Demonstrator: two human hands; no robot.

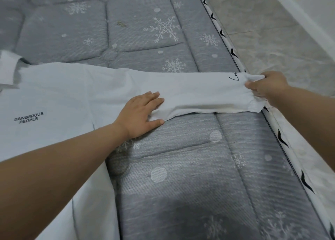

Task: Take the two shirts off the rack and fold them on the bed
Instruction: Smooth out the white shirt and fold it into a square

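A white long-sleeved shirt (59, 94) with the words "DANGEROUS PEOPLE" printed on it lies spread on the grey snowflake-patterned bed (181, 167). One sleeve stretches out to the right, toward the bed's edge. My left hand (143, 112) rests flat on the sleeve near the shoulder, fingers straight and thumb along the sleeve's lower edge. My right hand (264, 85) grips the sleeve's cuff at the bed's right edge and holds the sleeve taut. Only this one shirt is in view, and its left part runs out of frame.
A white border with black marks (282, 136) runs along the bed's right edge. Beyond it lies a grey marbled tile floor (272, 31), and a white wall stands at the top right. Bare grey mattress extends above and below the sleeve.
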